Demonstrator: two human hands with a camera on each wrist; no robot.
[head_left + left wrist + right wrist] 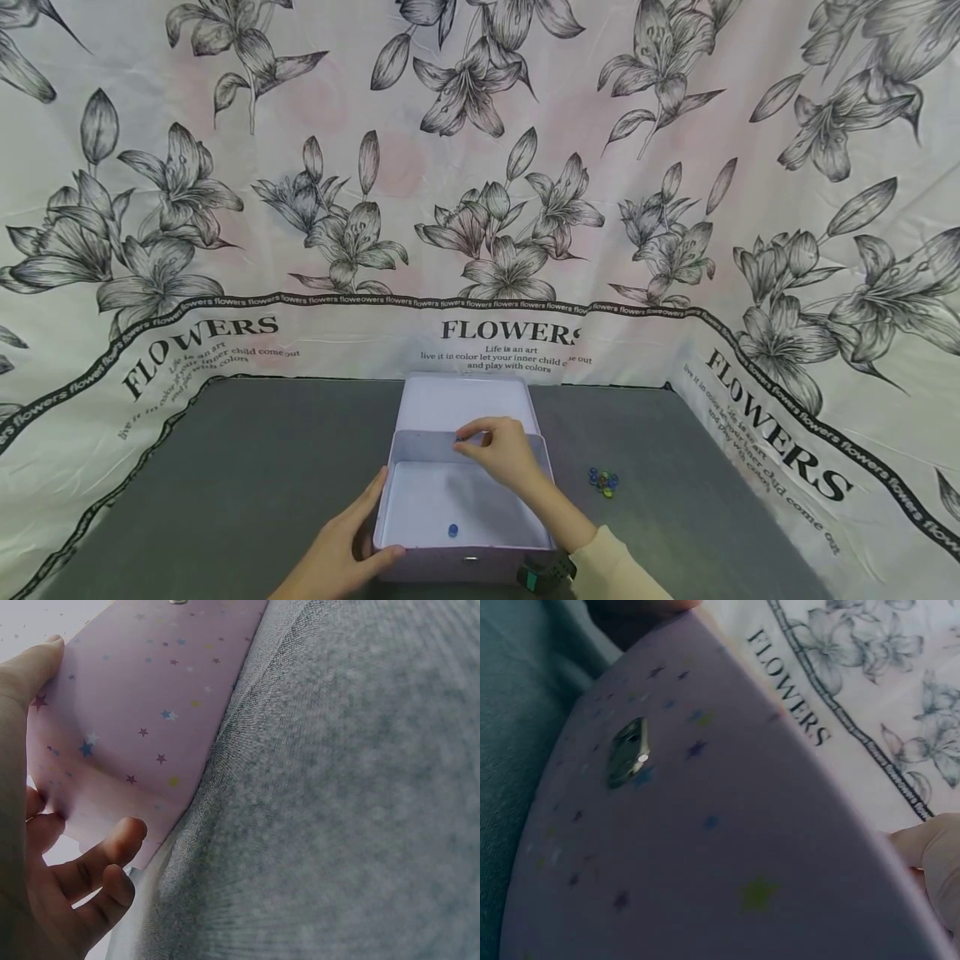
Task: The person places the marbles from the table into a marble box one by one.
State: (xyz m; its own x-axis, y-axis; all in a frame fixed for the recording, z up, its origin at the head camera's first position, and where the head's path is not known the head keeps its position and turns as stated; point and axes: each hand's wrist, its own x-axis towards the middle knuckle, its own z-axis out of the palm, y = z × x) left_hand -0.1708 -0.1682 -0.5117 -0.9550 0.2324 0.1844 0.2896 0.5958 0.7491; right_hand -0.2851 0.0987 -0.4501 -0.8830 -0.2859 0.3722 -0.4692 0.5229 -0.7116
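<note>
An open tin box (468, 567), white inside and pale purple with small stars outside, stands on the dark table. My left hand (341, 537) grips its front left corner, thumb at the front rim and fingers along the left side. In the left wrist view, the left thumb (41, 664) lies against the starry wall. Over the box's back part, my right hand (498, 450) pinches a small blue marble (459, 439) between thumb and fingertips, mostly hidden by them. Another blue marble (453, 530) lies on the box floor near the front.
Right of the box, several blue and yellow-green marbles (603, 481) lie in a cluster on the table (285, 450). The box lid (465, 402) is tipped back behind it. A metal clasp (630, 752) sticks out from the front wall. A flower-printed cloth (502, 342) surrounds the table.
</note>
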